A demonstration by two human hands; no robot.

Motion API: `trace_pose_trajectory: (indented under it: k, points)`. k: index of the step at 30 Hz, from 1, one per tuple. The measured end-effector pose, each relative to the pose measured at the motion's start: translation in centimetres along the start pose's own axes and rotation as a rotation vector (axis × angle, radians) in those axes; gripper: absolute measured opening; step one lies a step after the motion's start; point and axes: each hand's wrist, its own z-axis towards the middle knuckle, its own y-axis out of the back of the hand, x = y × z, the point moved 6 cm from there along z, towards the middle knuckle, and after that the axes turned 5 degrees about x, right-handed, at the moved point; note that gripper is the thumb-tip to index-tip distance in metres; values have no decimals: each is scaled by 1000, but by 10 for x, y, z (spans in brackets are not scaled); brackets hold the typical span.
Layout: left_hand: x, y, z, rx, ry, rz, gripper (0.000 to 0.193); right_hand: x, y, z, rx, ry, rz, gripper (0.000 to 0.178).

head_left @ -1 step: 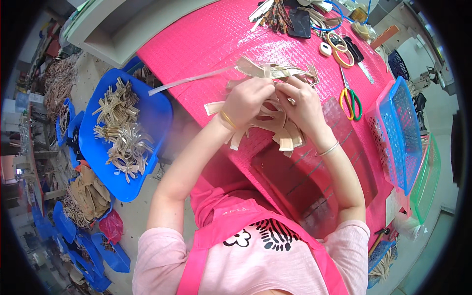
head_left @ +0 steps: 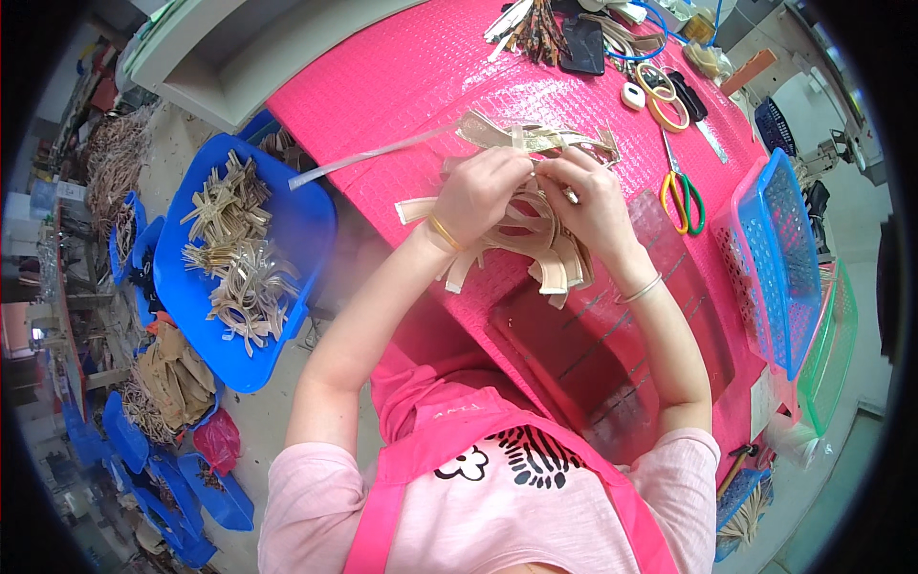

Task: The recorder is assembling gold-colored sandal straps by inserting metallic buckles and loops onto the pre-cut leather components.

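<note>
Above the pink-covered table (head_left: pixel 373 115), both my hands are closed at a bundle of beige straps (head_left: pixel 555 258) with cut, flat ends. My left hand (head_left: pixel 483 191) pinches at the top of the bundle, its fingertips almost meeting those of my right hand (head_left: pixel 593 206). The fingers hide the exact spot they grip. Some straps loop between the hands, and several ends hang below them. Just beyond my fingers lie more straps (head_left: pixel 488 129) with a golden sheen. A narrow translucent strip (head_left: pixel 373 153) runs from there to the left, past the table edge.
Scissors (head_left: pixel 681 196) with yellow and green handles lie right of my hands, near tape rolls (head_left: pixel 660 84) and a phone (head_left: pixel 581 46). Plastic baskets (head_left: pixel 779 268) stand at the right edge. At left, a blue bin (head_left: pixel 311 225) holds heaped strap bundles (head_left: pixel 234 220).
My hands stay in the same place, fingertips together. The hanging strap ends and the loop between the hands have shifted slightly.
</note>
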Motion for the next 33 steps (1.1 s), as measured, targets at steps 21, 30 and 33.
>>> trace_pose_trajectory:
  k: [21,30,33]
  points:
    - [-15,-16,-3,57,392,141,7,-47,-35,-12,153,-545,776,17]
    - [-15,-22,-5,121,329,266,10,-42,-5,11,127,-308,380,27]
    - [-12,-20,-8,149,342,248,10,-46,-6,13,143,-343,399,24]
